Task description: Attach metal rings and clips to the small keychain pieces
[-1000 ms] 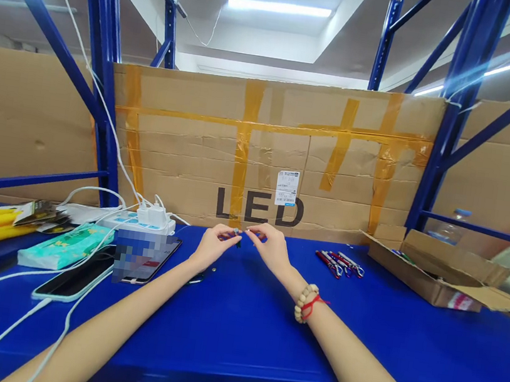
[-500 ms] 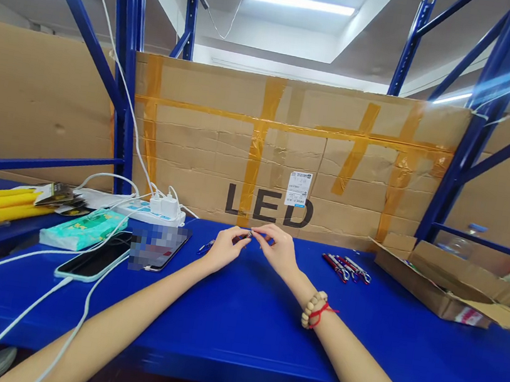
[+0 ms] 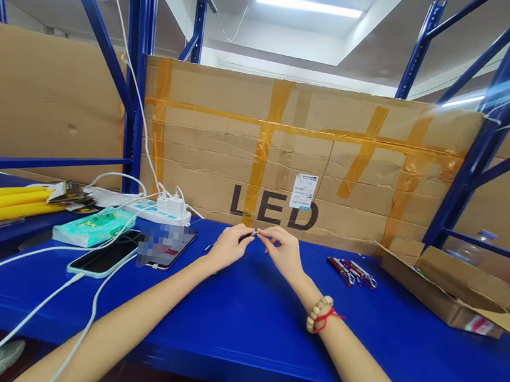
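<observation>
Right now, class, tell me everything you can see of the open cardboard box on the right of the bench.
The cardboard box is shallow, long and brown, of plain corrugated board. It lies flat on the blue bench at the far right, turned at an angle, its flaps folded open and outward. A small label with red print shows on its near side. What it holds is not visible. Neither hand touches it.

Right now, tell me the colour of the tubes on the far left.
Yellow tubes, clearest in the head view.
</observation>
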Motion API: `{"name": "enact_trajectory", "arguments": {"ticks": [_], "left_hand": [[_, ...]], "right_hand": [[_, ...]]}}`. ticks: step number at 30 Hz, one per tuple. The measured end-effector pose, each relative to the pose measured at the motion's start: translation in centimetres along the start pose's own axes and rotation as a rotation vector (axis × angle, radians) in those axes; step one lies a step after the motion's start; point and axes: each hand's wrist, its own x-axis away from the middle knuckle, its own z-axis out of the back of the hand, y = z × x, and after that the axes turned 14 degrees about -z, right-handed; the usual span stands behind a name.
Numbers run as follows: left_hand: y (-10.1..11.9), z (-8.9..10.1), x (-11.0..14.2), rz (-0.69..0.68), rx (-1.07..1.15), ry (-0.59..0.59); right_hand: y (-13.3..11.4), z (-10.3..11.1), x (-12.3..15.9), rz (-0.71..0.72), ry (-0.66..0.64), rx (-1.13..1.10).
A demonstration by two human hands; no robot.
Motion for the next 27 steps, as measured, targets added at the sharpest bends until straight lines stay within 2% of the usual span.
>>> {"name": "enact_trajectory", "arguments": {"ticks": [5,9,15,21,23,25,27], "left_hand": [[0.45,0.26,-0.12,-0.034,-0.105,-0.052],[0.69,0.13,-0.09,-0.006,-0.103,-0.052],[0.61,-0.18,-0.08,0.006,-0.109,-0.052],[0.61,-0.12,0.06,-0.038,-0.097,-0.088],[0.59,-0.26,0.18,-0.044,-0.104,-0.102],[0.47,-0.43,0.21,-0.024,-0.095,-0.085],[0.19,-0.49,0.11,0.035,-0.058,-0.015]], "right_hand": [[-0.03,0.10,-0.09,-0.013,0.021,0.002],[-0.21,-0.13,0.08,-0.028,0.031,0.073],[-0.92,0.09,0.27,-0.090,0.152,0.169],[-0.64,0.15,0.07,-0.078,0.008,0.153],[-0.51,0.01,0.06,-0.091,-0.001,0.159],[-0.53,-0.16,0.15,-0.141,0.007,0.176],[-0.62,-0.37,0.35,-0.219,0.001,0.192]]}}
